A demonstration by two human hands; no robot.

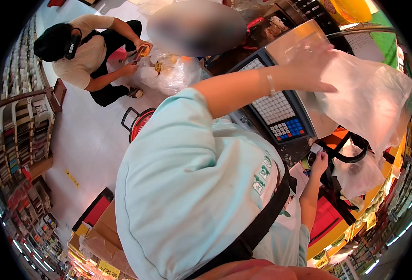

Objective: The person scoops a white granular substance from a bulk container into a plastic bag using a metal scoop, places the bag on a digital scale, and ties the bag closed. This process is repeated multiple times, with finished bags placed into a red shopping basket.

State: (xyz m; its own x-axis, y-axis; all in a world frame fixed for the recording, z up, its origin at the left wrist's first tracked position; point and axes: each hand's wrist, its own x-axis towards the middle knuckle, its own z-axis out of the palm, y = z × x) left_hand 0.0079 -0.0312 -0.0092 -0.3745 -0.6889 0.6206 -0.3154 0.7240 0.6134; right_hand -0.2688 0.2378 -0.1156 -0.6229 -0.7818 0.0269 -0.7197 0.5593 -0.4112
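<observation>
My left hand [311, 66], blurred by motion, reaches palm down with spread fingers over a clear plastic bag [363, 94]. The bag lies across the metal pan [327, 119] of a weighing scale; whether the fingers touch it is unclear. Under my left forearm is the scale's keypad [274, 108], with white, blue and red keys. Lower down, my right hand [320, 163] pinches a small white label [316, 148] between thumb and fingers. Beside it are a black looped handle [351, 150] and a second clear plastic bag [356, 171].
A co-worker [83, 52] bends over a bag of goods [172, 71] at the upper left. A red basket [143, 122] with a black handle stands on the floor. A yellow tub [348, 12] is at the top right. Shelves [22, 129] line the left; a cardboard box [104, 225] sits behind me.
</observation>
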